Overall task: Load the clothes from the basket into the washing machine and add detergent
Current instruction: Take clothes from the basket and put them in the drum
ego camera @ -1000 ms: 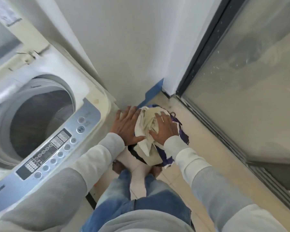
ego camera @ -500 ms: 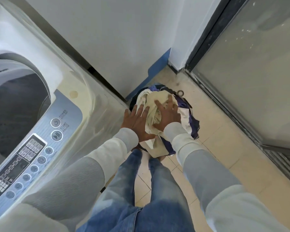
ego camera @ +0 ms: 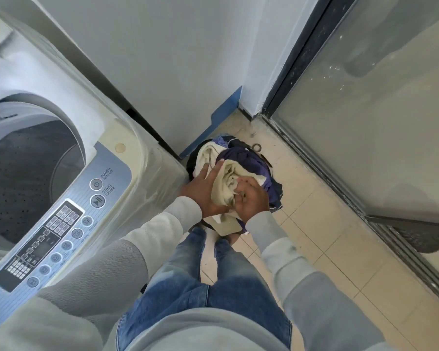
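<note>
A dark basket (ego camera: 191, 162) stands on the floor beside the washing machine (ego camera: 127, 158), heaped with cream cloth (ego camera: 230, 177) and purple clothes (ego camera: 249, 158). My left hand (ego camera: 204, 190) lies flat against the left side of the cream cloth, fingers straight. My right hand (ego camera: 251, 198) has its fingers curled into the cream cloth and grips a bunch of it. The top-loading machine's lid is up and its drum (ego camera: 23, 178) looks dark and bare of clothes. No detergent is in view.
The control panel (ego camera: 61, 224) faces me on the machine's front edge. A white wall (ego camera: 175, 59) rises behind the basket, and a glass sliding door (ego camera: 378, 110) runs along the right. Beige floor tiles (ego camera: 327, 236) lie between. My jeans (ego camera: 200, 274) fill the lower middle.
My right hand has gone from lying flat on the pile to curling into the cream cloth. The left hand has slid round the cloth's side. The view has tilted further down.
</note>
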